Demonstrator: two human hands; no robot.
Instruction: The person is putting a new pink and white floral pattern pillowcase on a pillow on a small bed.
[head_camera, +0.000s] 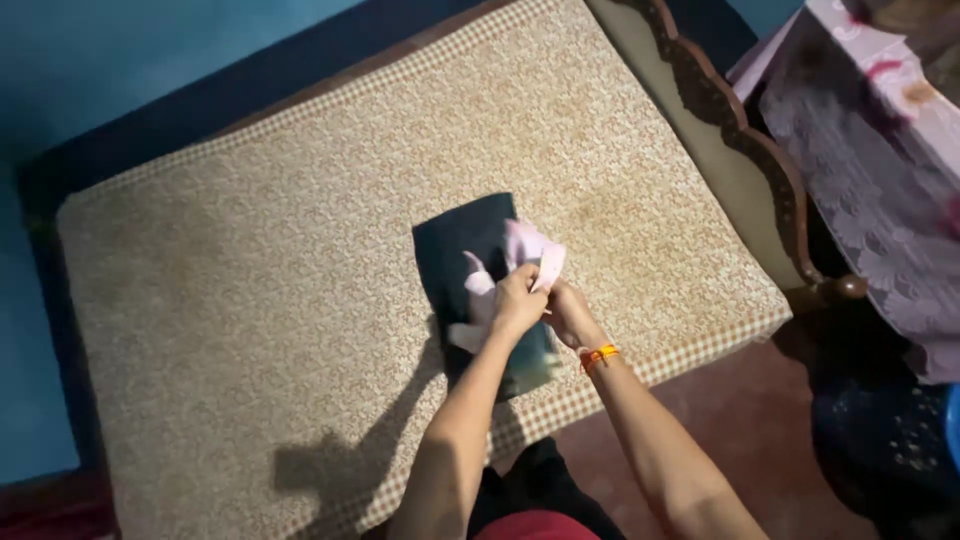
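Bed (250, 300), covered by a beige patterned sheet with checked border; carved dark wooden footboard (740, 130) at its right edge. Pink lace-patterned cloth (870, 170) seen far right. Reddish floor (740, 400) below.

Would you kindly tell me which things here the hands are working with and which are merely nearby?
In hand:
- pink cloth, gripped by left hand and right hand
- dark folded garment beneath it

Merely nearby:
- patterned mattress
- carved wooden headboard
- lilac lace fabric
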